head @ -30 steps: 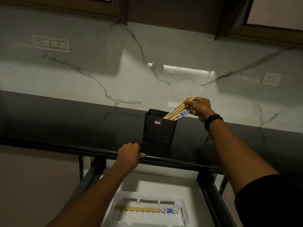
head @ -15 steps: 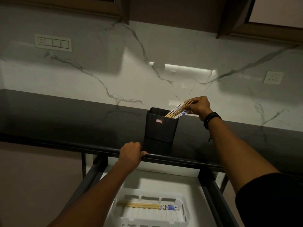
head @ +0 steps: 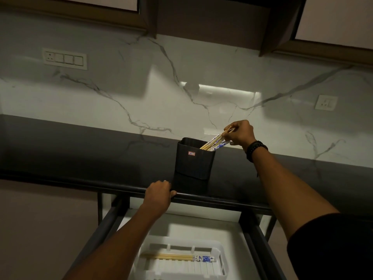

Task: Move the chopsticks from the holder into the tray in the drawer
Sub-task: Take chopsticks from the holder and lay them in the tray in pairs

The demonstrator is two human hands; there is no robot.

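Observation:
A black holder (head: pixel 194 161) with a small red label stands on the dark countertop (head: pixel 80 150). Several wooden chopsticks (head: pixel 214 142) with blue-and-white ends lean out of it to the right. My right hand (head: pixel 240 133) pinches their upper ends just above the holder's right rim. My left hand (head: pixel 160 194) grips the counter's front edge, left of the holder. Below, in the open drawer (head: pixel 203 225), a white slotted tray (head: pixel 217 248) holds a pair of chopsticks (head: pixel 177 257) lying flat.
A marble backsplash rises behind the counter, with a switch panel (head: pixel 65 59) at left and a socket (head: pixel 326 102) at right. Dark wall cabinets (head: pixel 212 15) hang overhead. The drawer's dark side rails (head: pixel 260 249) run toward me.
My right hand has shifted slightly along the chopstick ends at the holder. The bundle still sits in the holder. My left hand stays on the counter edge.

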